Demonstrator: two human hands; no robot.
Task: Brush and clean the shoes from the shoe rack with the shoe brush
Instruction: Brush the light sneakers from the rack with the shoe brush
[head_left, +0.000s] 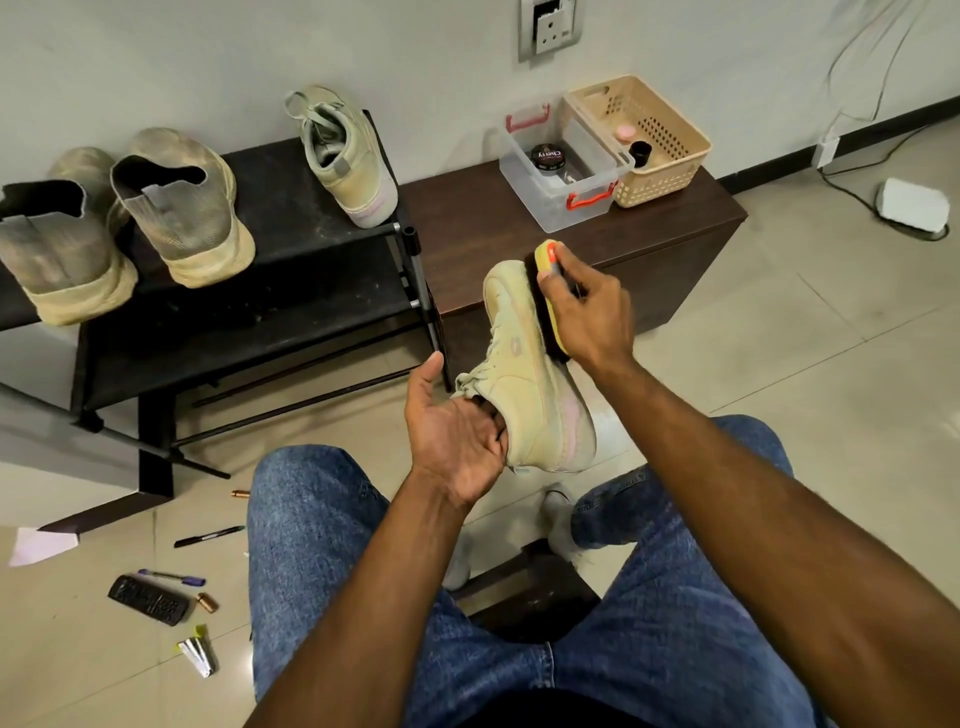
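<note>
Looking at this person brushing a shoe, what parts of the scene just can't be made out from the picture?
All in the head view:
- Left hand fingertips: hidden inside the held shoe.
- Shoe brush bristles: mostly covered by the right hand and the shoe.
- Tin in the clear box: label too small to read fully.
- Leftmost shoe on the shoe rack: cut off by the left edge.

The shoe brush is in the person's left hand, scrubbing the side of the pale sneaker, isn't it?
Not quite: the head view shows the shoe brush in the right hand, scrubbing the side of the pale sneaker. The left hand holds the sneaker at its opening.
</note>
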